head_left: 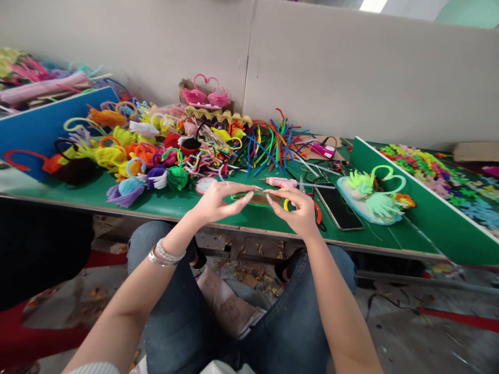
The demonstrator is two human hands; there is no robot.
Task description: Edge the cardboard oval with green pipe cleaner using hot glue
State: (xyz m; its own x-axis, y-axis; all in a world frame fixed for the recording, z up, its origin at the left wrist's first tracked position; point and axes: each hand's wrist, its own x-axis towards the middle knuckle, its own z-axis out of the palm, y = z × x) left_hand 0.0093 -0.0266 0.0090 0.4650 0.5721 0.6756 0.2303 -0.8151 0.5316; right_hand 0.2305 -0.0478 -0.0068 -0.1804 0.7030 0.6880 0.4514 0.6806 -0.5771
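Between my two hands, just above the table's near edge, is a flat brown piece of cardboard with a green pipe-cleaner rim [260, 200]. My left hand [220, 201] pinches its left side between thumb and fingers. On the opposite side, the fingers and thumb of my right hand [295, 209] close on the rim. My fingers partly cover the piece. Just beyond them lies a pink glue gun [279, 182]. Scissors with a red and yellow handle [318, 212] are partly hidden behind my right hand.
Right of my hands lie a black phone [340, 208] and a pair of green pipe-cleaner swans [380, 200] on a base. Colourful swan pieces [117, 156] crowd the left. Loose pipe cleaners [273, 143] lie behind. Blue [23, 137] and green [421, 202] boards flank the table.
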